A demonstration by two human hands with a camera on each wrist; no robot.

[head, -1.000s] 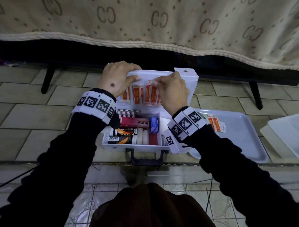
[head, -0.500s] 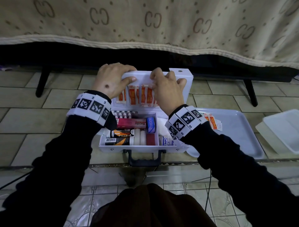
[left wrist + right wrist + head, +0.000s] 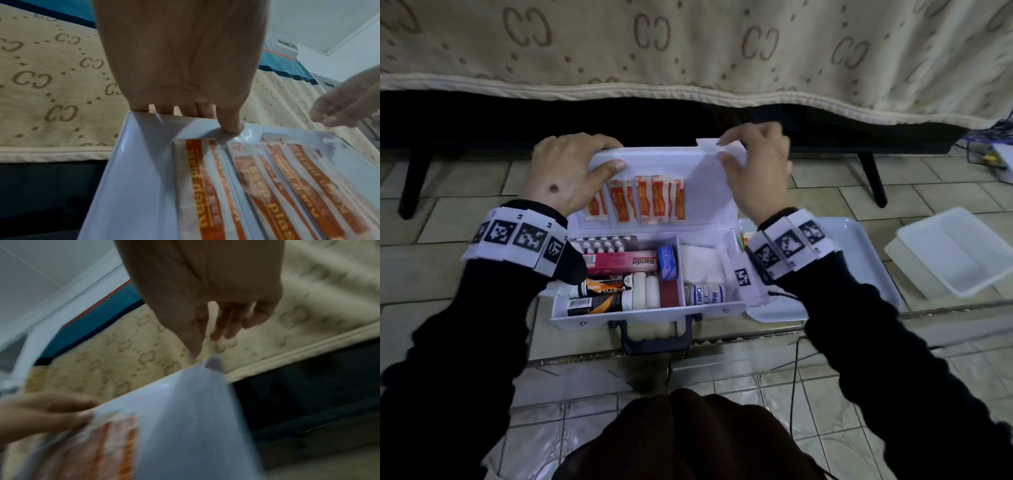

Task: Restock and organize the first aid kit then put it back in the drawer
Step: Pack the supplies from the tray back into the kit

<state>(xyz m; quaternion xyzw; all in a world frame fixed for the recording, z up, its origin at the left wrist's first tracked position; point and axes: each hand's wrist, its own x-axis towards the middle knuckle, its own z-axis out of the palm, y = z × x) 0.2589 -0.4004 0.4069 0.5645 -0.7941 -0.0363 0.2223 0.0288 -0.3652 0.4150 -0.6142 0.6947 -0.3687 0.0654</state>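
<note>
The white first aid kit (image 3: 647, 315) lies open on the tile floor, its lid (image 3: 698, 192) standing up. Orange plaster strips (image 3: 643, 202) sit in the lid's clear pocket. My left hand (image 3: 599, 154) grips the lid's top left edge, fingers behind and thumb (image 3: 230, 126) pressed on the inside above the plasters (image 3: 257, 186). My right hand (image 3: 726, 150) is at the lid's top right corner by the latch tab. In the blurred right wrist view its fingers (image 3: 218, 331) hang loosely extended just above that corner of the lid (image 3: 185, 418); contact is unclear.
The box holds a blister pack (image 3: 602, 244), a pink Bacidin carton (image 3: 619, 262), tubes, a blue tape roll (image 3: 667, 262) and a crepe bandage (image 3: 705, 294). A grey tray (image 3: 859, 260) and a clear tub (image 3: 955, 253) lie to the right. The bed's blanket (image 3: 688, 51) and legs (image 3: 873, 178) stand behind.
My right hand slid from the plasters in the lid's middle to the lid's top right corner. The left hand kept its hold on the top left edge.
</note>
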